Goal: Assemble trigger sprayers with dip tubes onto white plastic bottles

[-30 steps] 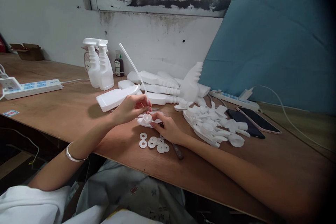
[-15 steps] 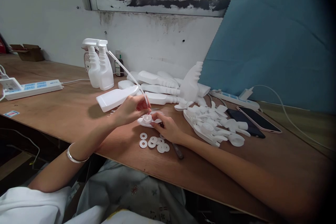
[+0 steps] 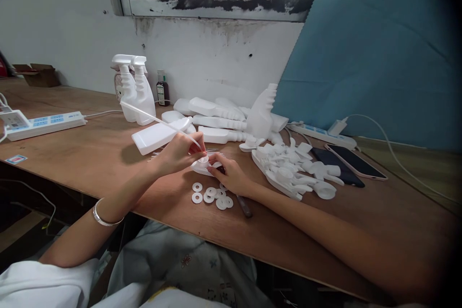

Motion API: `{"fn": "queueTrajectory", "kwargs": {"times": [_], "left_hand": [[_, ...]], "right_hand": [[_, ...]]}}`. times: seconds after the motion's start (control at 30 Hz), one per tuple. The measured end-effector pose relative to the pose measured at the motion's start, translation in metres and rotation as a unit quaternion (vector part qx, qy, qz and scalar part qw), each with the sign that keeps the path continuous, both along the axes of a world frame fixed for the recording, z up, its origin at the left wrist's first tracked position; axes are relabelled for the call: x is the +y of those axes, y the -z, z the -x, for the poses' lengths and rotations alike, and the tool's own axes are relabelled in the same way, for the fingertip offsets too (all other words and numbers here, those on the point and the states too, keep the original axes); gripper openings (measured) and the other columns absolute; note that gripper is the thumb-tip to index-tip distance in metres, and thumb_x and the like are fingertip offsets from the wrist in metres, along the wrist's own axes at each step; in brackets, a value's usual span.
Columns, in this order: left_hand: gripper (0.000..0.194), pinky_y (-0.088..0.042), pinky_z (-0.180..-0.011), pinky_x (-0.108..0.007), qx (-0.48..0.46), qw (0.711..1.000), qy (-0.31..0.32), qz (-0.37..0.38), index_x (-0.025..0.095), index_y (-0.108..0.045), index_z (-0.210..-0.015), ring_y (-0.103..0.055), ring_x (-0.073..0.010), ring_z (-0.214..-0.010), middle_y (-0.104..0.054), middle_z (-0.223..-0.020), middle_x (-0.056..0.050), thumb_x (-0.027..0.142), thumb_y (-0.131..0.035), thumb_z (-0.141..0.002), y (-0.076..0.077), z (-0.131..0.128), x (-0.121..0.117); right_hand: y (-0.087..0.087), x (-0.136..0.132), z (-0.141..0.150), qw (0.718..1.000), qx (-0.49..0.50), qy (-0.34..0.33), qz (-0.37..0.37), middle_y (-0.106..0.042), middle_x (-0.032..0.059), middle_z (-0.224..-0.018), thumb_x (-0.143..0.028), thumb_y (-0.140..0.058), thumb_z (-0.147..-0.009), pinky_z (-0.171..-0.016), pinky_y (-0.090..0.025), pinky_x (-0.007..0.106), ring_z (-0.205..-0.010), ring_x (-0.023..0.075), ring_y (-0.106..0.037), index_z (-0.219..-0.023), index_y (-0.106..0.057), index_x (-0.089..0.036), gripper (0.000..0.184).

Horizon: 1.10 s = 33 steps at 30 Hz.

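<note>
My left hand (image 3: 178,154) pinches one end of a long thin white tube (image 3: 155,118), which slants up and left over the wooden table (image 3: 90,154). The tube's lower end meets a white spray head (image 3: 202,165) lying on the table. My right hand (image 3: 231,175) is closed on that spray head from the right, holding it down. Several white ring washers (image 3: 211,196) lie just in front of both hands. A dark-handled tool (image 3: 244,206) lies under my right wrist.
Empty white bottles (image 3: 216,122) lie in a heap behind the hands, one bottle (image 3: 159,135) nearer left. Two assembled spray bottles (image 3: 135,89) stand at the back. A pile of spray heads (image 3: 294,171), two phones (image 3: 342,163) and power strips (image 3: 43,122) surround the area.
The tube in my left hand has swung down from nearly upright to a low slant toward the left. My right hand has stayed on the spray head.
</note>
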<state>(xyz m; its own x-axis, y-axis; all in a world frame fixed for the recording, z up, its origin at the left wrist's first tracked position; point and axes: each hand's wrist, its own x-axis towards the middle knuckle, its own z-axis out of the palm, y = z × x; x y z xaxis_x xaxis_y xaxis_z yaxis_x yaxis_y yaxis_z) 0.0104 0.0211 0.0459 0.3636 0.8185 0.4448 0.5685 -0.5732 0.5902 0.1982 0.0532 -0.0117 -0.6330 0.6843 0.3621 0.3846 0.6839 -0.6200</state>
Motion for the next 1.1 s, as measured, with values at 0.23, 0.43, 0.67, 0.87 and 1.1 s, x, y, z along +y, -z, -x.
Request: {"fn": "queueTrajectory", "kwargs": {"times": [0.23,0.43,0.67,0.87,1.1], "left_hand": [[0.009,-0.046,-0.055,-0.022,0.021,1.0,-0.013,-0.014,0.017,-0.051,-0.073,-0.061,-0.0135,-0.062,-0.063,-0.066,0.0,0.023,-0.057,-0.076,0.0016,0.0003,0.0016],[0.009,-0.043,-0.051,-0.02,0.013,1.0,-0.012,-0.019,0.017,-0.047,-0.071,-0.058,-0.0112,-0.057,-0.062,-0.064,0.0,0.018,-0.055,-0.074,0.0016,0.0002,0.0011],[0.007,-0.043,-0.052,-0.02,0.026,0.999,-0.013,-0.019,0.017,-0.047,-0.072,-0.058,-0.0111,-0.057,-0.061,-0.065,0.001,0.017,-0.054,-0.073,0.0007,-0.0003,-0.0004],[0.008,-0.04,-0.048,-0.019,0.029,0.999,-0.017,-0.01,0.017,-0.045,-0.073,-0.055,-0.01,-0.053,-0.058,-0.06,0.002,0.014,-0.053,-0.073,0.0008,-0.0015,0.0],[0.015,-0.046,-0.057,-0.022,0.023,0.998,0.037,0.053,0.016,-0.049,-0.085,-0.06,-0.0137,-0.067,-0.063,-0.071,-0.002,0.029,-0.054,-0.079,-0.003,0.0018,-0.0035]], "right_hand": [[0.0026,0.0016,-0.0006,1.0,0.001,-0.002,-0.007,-0.064,0.0012,-0.096,-0.025,-0.048,-0.084,-0.073,-0.045,0.03,-0.078,0.0157,-0.06,-0.096,-0.051,-0.022,0.013],[-0.0003,-0.0003,0.0004,1.0,-0.008,-0.004,-0.008,-0.065,0.002,-0.098,-0.024,-0.047,-0.084,-0.075,-0.046,0.032,-0.082,0.0168,-0.061,-0.097,-0.052,-0.022,0.013],[-0.003,-0.0017,0.001,1.0,-0.008,-0.002,-0.011,-0.066,0.0023,-0.097,-0.024,-0.047,-0.084,-0.075,-0.047,0.032,-0.082,0.0173,-0.061,-0.096,-0.052,-0.023,0.013],[-0.0005,-0.0009,0.0006,1.0,-0.011,0.0,-0.012,-0.066,0.0011,-0.088,-0.027,-0.047,-0.085,-0.069,-0.046,0.03,-0.071,0.0156,-0.06,-0.095,-0.052,-0.022,0.013],[0.001,0.0005,0.0,1.0,0.0,-0.004,-0.02,-0.065,0.0002,-0.09,-0.027,-0.047,-0.085,-0.07,-0.044,0.029,-0.075,0.0151,-0.059,-0.094,-0.052,-0.023,0.011]]}}
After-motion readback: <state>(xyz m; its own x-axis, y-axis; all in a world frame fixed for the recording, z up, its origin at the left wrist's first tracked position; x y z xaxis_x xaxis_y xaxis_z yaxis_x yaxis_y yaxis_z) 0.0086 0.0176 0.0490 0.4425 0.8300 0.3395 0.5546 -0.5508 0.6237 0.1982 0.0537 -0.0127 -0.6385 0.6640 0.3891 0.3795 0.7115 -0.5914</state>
